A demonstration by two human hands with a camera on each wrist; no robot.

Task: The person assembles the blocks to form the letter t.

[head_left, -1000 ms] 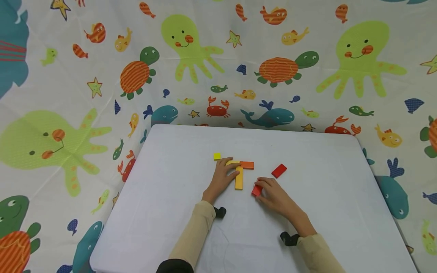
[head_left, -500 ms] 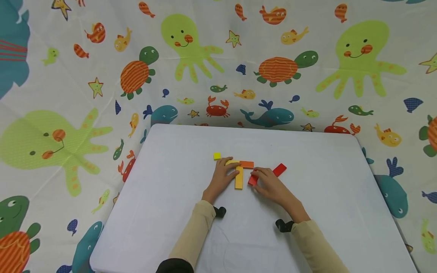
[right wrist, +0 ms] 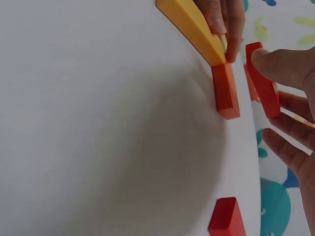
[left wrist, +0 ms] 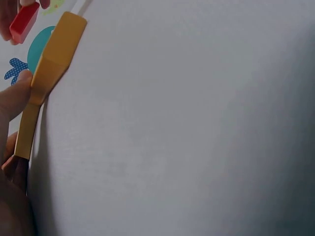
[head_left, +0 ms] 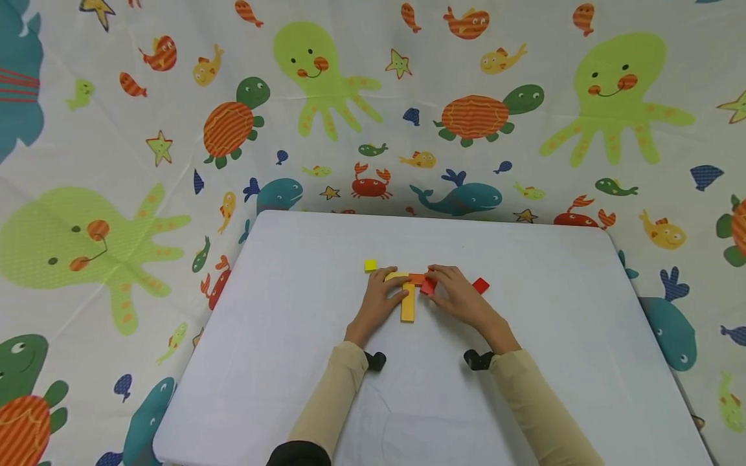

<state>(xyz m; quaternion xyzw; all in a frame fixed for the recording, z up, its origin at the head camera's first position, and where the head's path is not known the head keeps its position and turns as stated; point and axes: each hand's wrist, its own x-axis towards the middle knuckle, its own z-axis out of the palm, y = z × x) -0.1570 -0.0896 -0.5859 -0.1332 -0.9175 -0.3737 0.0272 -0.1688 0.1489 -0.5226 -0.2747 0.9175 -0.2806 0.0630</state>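
Note:
My left hand holds a yellow block between thumb and fingers, partly covering it. A longer yellow block meets it and points toward me; in the left wrist view the thumb rests at the joint of the long yellow block and the smaller one. An orange block continues the row to the right. With thumb and fingers my right hand pinches a red block, which overlaps the orange block's right end in the head view. The right wrist view shows the red block raised and tilted.
Another red block lies just right of my right hand. A small yellow block sits beyond my left fingertips. The white table stands before a cloth printed with sea animals.
My right hand has carried the red block away from me and slightly left, from beside the long yellow block up to the orange block. The left hand has stayed in place.

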